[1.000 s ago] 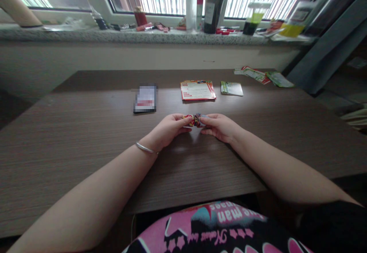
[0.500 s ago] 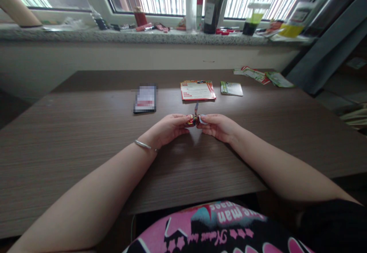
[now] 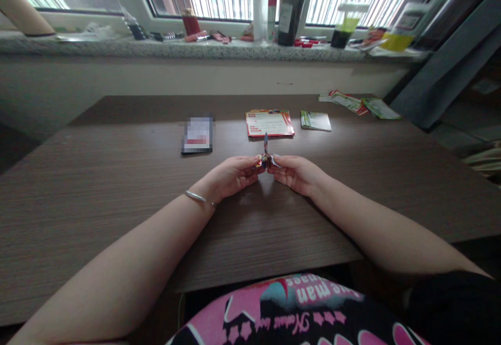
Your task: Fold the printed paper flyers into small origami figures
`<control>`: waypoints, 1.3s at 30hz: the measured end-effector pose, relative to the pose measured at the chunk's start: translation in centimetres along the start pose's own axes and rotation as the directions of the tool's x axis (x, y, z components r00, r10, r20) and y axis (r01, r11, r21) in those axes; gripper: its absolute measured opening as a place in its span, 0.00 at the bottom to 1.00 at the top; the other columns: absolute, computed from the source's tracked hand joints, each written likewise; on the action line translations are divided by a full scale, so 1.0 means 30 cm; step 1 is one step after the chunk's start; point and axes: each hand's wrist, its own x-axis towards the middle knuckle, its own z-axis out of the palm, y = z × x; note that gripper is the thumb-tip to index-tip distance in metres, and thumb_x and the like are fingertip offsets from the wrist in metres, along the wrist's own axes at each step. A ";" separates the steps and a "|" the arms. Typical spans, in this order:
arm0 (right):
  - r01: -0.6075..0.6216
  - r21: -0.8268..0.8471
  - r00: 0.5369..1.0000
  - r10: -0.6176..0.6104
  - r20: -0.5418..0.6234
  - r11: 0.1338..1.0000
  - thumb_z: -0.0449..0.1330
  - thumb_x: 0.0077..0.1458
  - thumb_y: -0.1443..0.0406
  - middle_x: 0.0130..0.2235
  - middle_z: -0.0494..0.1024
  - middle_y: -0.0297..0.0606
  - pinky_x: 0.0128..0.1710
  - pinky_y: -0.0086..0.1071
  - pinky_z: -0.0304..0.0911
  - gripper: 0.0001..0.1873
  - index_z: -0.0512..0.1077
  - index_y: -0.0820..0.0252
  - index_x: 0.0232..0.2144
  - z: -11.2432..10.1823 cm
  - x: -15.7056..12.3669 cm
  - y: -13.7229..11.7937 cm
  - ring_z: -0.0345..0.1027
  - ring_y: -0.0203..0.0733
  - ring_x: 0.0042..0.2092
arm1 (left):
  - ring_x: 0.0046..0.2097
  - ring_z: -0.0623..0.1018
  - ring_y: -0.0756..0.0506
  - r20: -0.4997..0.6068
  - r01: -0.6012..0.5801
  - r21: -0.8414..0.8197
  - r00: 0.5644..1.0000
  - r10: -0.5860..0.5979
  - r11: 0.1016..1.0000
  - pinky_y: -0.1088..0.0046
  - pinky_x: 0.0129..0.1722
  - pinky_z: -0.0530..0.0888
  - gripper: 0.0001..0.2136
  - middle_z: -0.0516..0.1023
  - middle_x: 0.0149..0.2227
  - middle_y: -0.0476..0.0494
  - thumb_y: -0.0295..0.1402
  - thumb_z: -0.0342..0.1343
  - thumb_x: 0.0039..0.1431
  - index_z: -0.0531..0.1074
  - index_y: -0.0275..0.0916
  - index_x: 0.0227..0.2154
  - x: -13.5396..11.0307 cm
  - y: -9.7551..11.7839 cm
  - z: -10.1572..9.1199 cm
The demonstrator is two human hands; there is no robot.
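Observation:
A small folded paper figure [image 3: 266,146] in mixed colours is held between my two hands above the table. One thin point of it sticks straight up, and a side part spreads toward each hand. My left hand [image 3: 237,175], with a silver bangle at the wrist, pinches its left side between thumb and fingers. The right side sits in a like pinch of my right hand [image 3: 295,174]. The fingertips cover much of the folds. Just beyond lies a stack of red-edged printed cards [image 3: 270,124].
A smaller stack of green-and-white cards [image 3: 316,121] lies right of the red-edged ones. At left is a pixelated, dark-edged flat rectangle [image 3: 198,135]. Loose printed papers [image 3: 352,104] lie at the table's back right. Bottles and small items stand on the granite windowsill [image 3: 219,50].
The paper figure and both hands have shifted slightly left. Its upright point now stands straighter and higher, and my fingers sit a little closer together.

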 end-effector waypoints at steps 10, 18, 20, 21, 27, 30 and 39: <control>-0.027 0.083 1.000 0.027 0.000 0.996 0.57 0.56 0.71 0.28 0.81 0.36 0.31 0.24 0.65 0.08 0.77 0.62 0.31 0.002 0.003 0.005 0.74 0.31 0.30 | 0.31 0.77 0.53 -0.036 0.040 -0.097 0.998 -0.044 0.994 0.82 0.32 0.72 0.04 0.79 0.29 0.44 0.23 0.57 0.58 0.76 0.31 0.32 -0.005 0.004 0.016; -0.039 0.124 0.999 0.034 0.041 0.992 0.58 0.56 0.71 0.29 0.81 0.35 0.32 0.24 0.67 0.06 0.77 0.61 0.32 0.002 0.003 0.011 0.75 0.32 0.31 | 0.31 0.77 0.54 -0.051 0.035 -0.127 0.998 -0.042 0.991 0.81 0.31 0.71 0.03 0.79 0.29 0.45 0.22 0.57 0.57 0.76 0.32 0.32 -0.009 0.005 0.027; -0.038 0.119 0.998 0.033 0.046 0.992 0.59 0.56 0.70 0.29 0.81 0.34 0.32 0.23 0.68 0.06 0.77 0.60 0.32 0.003 0.004 0.014 0.75 0.32 0.32 | 0.31 0.77 0.53 -0.036 0.021 -0.130 0.999 -0.026 0.991 0.81 0.31 0.71 0.02 0.79 0.29 0.45 0.23 0.58 0.56 0.76 0.33 0.31 -0.008 0.004 0.027; -0.031 0.112 0.998 0.025 0.053 0.993 0.59 0.56 0.70 0.29 0.81 0.34 0.33 0.23 0.68 0.06 0.76 0.60 0.33 0.002 0.005 0.016 0.75 0.32 0.32 | 0.31 0.77 0.53 -0.032 0.015 -0.130 0.999 -0.019 0.991 0.81 0.31 0.71 0.02 0.79 0.29 0.45 0.23 0.58 0.56 0.76 0.33 0.31 -0.007 0.004 0.026; 0.039 0.023 0.996 -0.041 0.077 0.999 0.61 0.55 0.68 0.33 0.81 0.36 0.37 0.26 0.69 0.03 0.76 0.60 0.34 -0.007 0.013 0.016 0.74 0.33 0.35 | 0.33 0.76 0.53 -0.039 -0.033 -0.048 0.999 0.031 0.998 0.80 0.33 0.70 0.04 0.79 0.32 0.45 0.27 0.61 0.55 0.76 0.32 0.33 -0.004 -0.010 0.022; 0.022 -0.016 0.997 -0.020 0.076 1.000 0.61 0.55 0.68 0.34 0.81 0.37 0.36 0.26 0.69 0.04 0.76 0.60 0.34 -0.014 0.011 0.004 0.73 0.32 0.34 | 0.33 0.76 0.53 -0.040 -0.081 -0.009 0.996 0.081 0.997 0.80 0.33 0.70 0.05 0.79 0.33 0.45 0.29 0.63 0.53 0.76 0.33 0.33 -0.009 -0.013 0.028; -0.077 0.083 0.990 0.066 0.126 0.994 0.56 0.59 0.67 0.30 0.80 0.36 0.27 0.22 0.67 0.07 0.75 0.61 0.34 -0.024 0.019 -0.009 0.74 0.33 0.32 | 0.26 0.74 0.55 -0.111 -0.032 -0.121 0.994 0.019 0.992 0.80 0.29 0.72 0.02 0.75 0.26 0.50 0.26 0.60 0.56 0.74 0.33 0.32 -0.025 0.008 0.035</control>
